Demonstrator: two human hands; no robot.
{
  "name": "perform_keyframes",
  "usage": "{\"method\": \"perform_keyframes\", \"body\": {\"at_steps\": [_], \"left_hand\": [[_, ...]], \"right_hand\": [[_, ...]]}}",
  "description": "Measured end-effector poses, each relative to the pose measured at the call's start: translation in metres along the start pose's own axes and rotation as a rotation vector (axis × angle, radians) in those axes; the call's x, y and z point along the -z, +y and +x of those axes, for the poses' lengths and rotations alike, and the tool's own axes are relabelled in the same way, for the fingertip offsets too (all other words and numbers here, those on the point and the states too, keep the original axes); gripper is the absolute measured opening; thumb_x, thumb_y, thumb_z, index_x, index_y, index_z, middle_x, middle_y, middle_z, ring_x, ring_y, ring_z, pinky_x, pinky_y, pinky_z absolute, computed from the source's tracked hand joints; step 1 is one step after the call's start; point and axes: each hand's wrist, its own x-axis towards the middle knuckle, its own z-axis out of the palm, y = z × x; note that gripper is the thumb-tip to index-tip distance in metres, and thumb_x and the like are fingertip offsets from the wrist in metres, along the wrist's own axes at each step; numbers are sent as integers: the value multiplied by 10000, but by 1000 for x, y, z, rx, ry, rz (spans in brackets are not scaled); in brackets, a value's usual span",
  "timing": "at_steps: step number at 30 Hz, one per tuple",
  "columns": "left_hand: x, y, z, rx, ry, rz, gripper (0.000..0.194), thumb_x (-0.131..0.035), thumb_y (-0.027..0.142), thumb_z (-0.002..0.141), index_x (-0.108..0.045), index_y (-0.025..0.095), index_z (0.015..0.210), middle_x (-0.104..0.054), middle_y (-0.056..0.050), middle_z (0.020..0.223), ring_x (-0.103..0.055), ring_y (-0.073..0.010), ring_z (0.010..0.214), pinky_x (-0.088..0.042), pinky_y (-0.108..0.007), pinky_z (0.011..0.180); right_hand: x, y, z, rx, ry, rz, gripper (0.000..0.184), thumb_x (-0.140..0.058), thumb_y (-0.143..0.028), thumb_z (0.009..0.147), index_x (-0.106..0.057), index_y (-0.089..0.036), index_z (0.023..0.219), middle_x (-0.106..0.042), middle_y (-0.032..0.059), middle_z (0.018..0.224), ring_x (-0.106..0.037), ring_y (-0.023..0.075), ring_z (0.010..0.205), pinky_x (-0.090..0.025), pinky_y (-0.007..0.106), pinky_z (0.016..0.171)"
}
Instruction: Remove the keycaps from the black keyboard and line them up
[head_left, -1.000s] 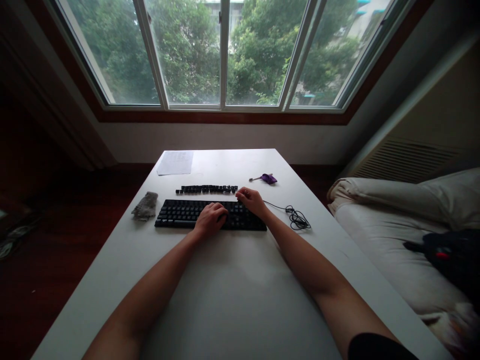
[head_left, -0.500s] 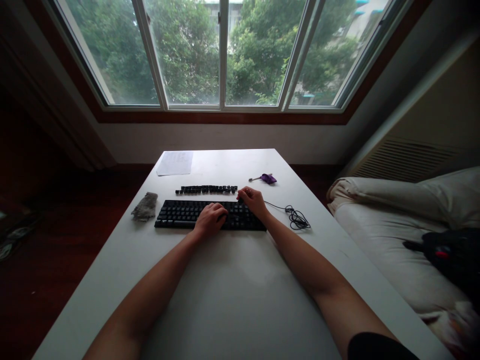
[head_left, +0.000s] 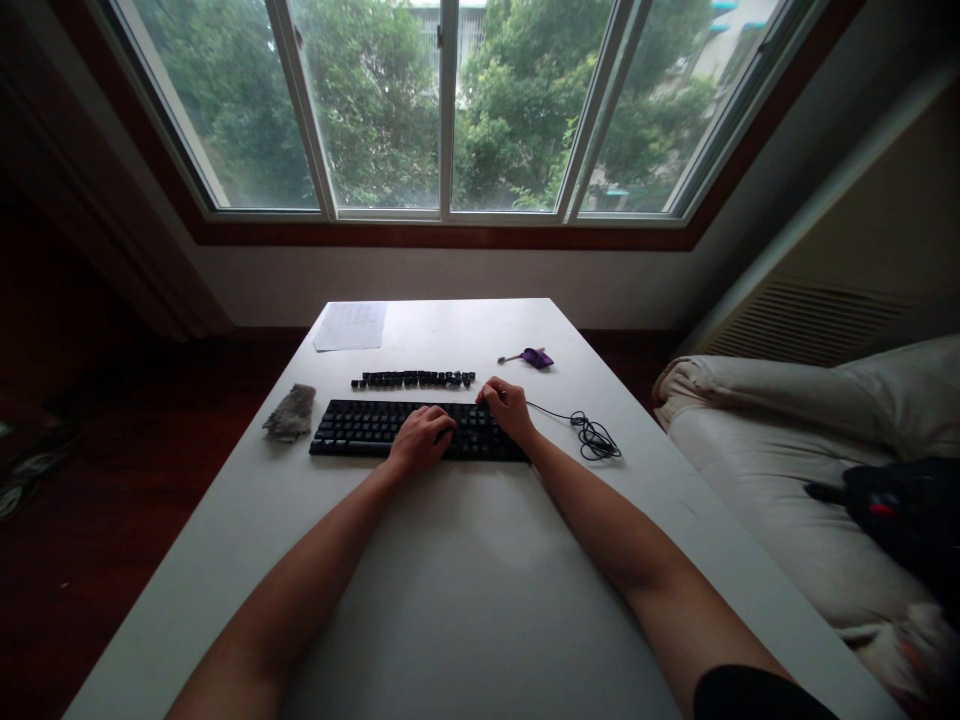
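A black keyboard (head_left: 356, 428) lies across the white table in front of me. Over its middle rests my left hand (head_left: 421, 437), with bent fingers pressed on the keys and the thumb curled in below them. My right hand (head_left: 504, 405) is closed in a pinch above the back right part of the keyboard. Its fingertips are close to the keys, and whatever small thing they may hold is hidden. Just behind the keyboard, loose black keycaps (head_left: 412, 379) stand in an uneven double row.
Right of the keyboard lies its coiled black cable (head_left: 595, 437). A purple dustpan-like piece with a small brush (head_left: 535, 358) sits farther back. A grey cloth (head_left: 290, 414) is at the left, and a printed paper sheet (head_left: 351, 327) at the far left corner. A light couch (head_left: 765, 480) adjoins the right.
My right hand has shifted very slightly, its fingertips moving a little lower and closer over the keyboard's back edge. My left hand and the keyboard are where they were.
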Motion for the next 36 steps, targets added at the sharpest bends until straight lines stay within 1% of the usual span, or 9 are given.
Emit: {"method": "perform_keyframes", "body": {"at_steps": [6,10,14,18,26,31,36], "left_hand": [[0,-1,0,-1,-6,8,170,-599,192,894,-693,248,1024,-661,-46,1046,-585,-223,997,-471,-400,923],[-1,0,0,3,-1,10,171,-603,188,889,-695,250,1020,-662,-44,1044,-587,-219,994,-473,-399,923],[0,1,0,4,-3,10,174,-597,189,893,-698,252,1020,-663,-47,1048,-589,-221,998,-476,-399,920],[-1,-1,0,0,-3,9,169,-592,191,897,-695,245,1020,-663,-49,1048,-588,-223,994,-475,-401,915],[-2,-3,0,-2,-1,16,162,-598,194,898,-689,246,1022,-662,-39,1053,-584,-217,994,-470,-397,924],[-2,-2,-1,0,-9,22,160,-595,196,902,-686,246,1023,-663,-42,1054,-584,-223,997,-471,-397,916],[-1,-2,-1,-5,-5,20,154,-591,196,905,-685,243,1018,-661,-44,1049,-584,-222,990,-469,-396,915]], "right_hand": [[0,0,-1,9,6,-7,338,-463,-358,921,-644,-196,687,-577,0,580,-466,131,531,-369,263,534],[0,1,-1,-13,7,18,302,-457,-337,907,-626,-199,698,-626,7,639,-476,130,543,-386,260,545],[-1,2,-1,-14,14,78,200,-458,-276,872,-587,-206,737,-668,11,702,-484,129,550,-394,257,550],[-2,1,-1,-17,21,133,112,-460,-222,822,-566,-209,790,-681,7,716,-467,124,536,-384,249,537],[-3,2,-1,-28,43,187,120,-455,-191,780,-574,-206,786,-667,-8,690,-470,120,539,-375,232,524],[-2,5,1,-82,88,239,119,-442,-207,789,-561,-209,784,-663,-9,684,-462,119,517,-381,235,507],[-2,4,1,-76,97,232,132,-444,-235,826,-563,-208,777,-654,-7,675,-462,121,517,-383,243,511]]}}
